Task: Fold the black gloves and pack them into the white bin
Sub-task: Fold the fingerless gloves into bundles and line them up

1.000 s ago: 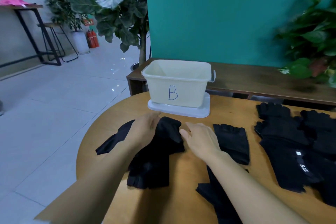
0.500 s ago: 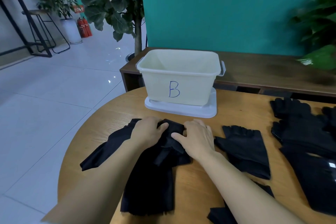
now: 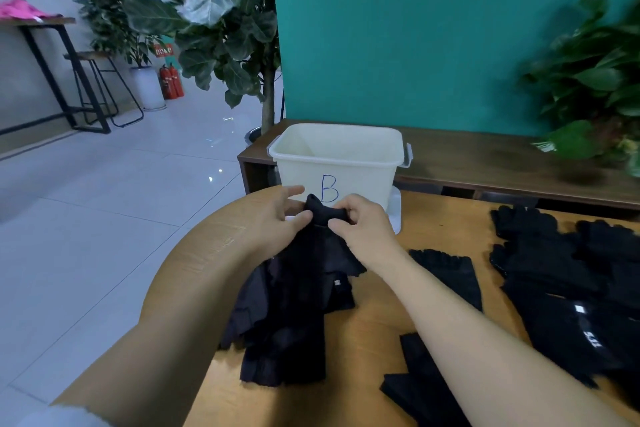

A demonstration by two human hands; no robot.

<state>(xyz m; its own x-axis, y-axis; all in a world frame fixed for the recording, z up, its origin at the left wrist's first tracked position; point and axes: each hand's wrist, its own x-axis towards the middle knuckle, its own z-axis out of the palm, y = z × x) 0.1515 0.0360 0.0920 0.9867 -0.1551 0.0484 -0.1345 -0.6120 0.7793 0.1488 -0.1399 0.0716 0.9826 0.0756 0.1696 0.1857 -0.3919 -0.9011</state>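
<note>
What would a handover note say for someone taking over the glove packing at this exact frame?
Left hand and right hand both pinch the top edge of one black glove, raised just in front of the white bin.
No gloves visible in the bin; its floor is hidden.
A glove pile lies at the table's right, and more gloves lie near the right forearm.
Done: nothing visibly packed.
Left: fold and pack all the gloves.
</note>
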